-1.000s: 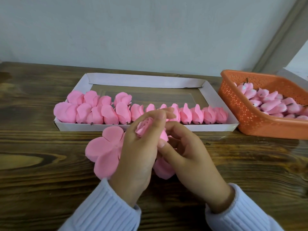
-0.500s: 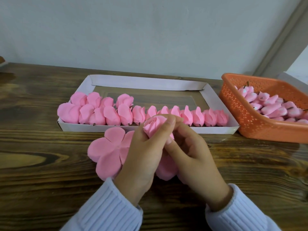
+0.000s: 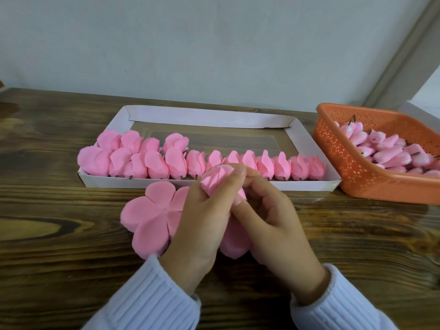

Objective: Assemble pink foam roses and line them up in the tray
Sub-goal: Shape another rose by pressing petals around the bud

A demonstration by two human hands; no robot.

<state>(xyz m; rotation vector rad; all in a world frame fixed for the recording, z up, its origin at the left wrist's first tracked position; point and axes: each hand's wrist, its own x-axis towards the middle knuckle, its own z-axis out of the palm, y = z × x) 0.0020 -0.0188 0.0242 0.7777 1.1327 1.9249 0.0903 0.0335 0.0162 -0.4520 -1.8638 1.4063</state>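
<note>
Pink foam is bunching between both hands: the left hand (image 3: 202, 225) is curling thumb and fingers round a half-wrapped rose bud (image 3: 217, 178), and the right hand (image 3: 276, 225) is pinching the same bud from its 3 o'clock side, so both grips are clamped on it. The bud is riding just above the worktop (image 3: 71, 246), its tip pointing toward 12 o'clock and overlapping the front wall of the white card tray (image 3: 309, 184); its stem end is hiding inside the fingers. A flat lobed petal layer (image 3: 152, 210) is lying at 9 o'clock from the grip, its right edge tucking under the left hand, which is the nearer hand to it. Finished roses (image 3: 281, 166) are filling the tray's near row end to end, with a second row starting at the far left, so free tray floor is lying at 12 to 1 o'clock, beyond that row. Wrapping looks like the step in hand, and the flat layer is probably going on next. An orange basket (image 3: 357, 186) of bare buds (image 3: 385, 151) is sitting at 2 o'clock.
</note>
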